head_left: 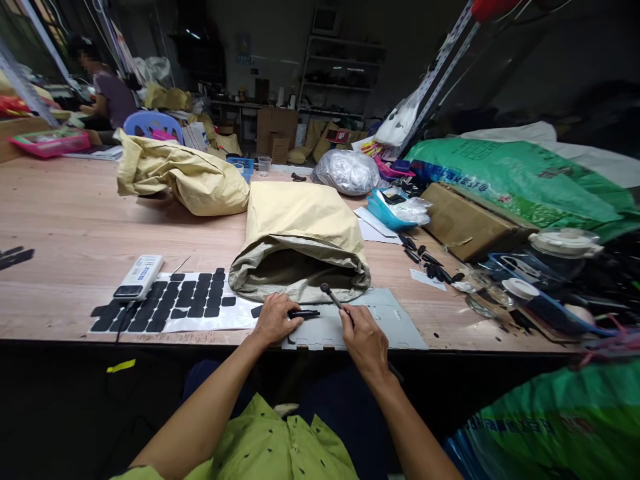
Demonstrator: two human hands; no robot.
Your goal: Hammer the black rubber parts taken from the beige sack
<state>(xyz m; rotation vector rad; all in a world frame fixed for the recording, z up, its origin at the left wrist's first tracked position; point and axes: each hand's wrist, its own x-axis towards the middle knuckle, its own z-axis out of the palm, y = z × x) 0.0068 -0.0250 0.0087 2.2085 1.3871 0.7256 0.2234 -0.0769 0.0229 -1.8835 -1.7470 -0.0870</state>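
Observation:
Near the table's front edge, my left hand (pixel 275 319) is closed on a slim black part (pixel 305 313) that lies over a grey board (pixel 390 317). My right hand (pixel 367 337) grips a round-headed metal tool (pixel 333 297), with its dark head pointing up and left above the board. The tool's dark handle end sticks out below my wrist; its exact kind is unclear. Just beyond both hands lies a beige sack (pixel 305 210), its grey-lined mouth gaping towards me. Left of my left hand is a white sheet with black stickers (pixel 200 293), several of them gone from their places.
A white device (pixel 140 277) with a cable rests on the sticker sheet. Another beige sack (pixel 185 177) lies behind. Several black parts (pixel 433 263), a cardboard box (pixel 473 220) and a lidded jar (pixel 565 243) stand to the right. A person (pixel 107 97) sits at the far left.

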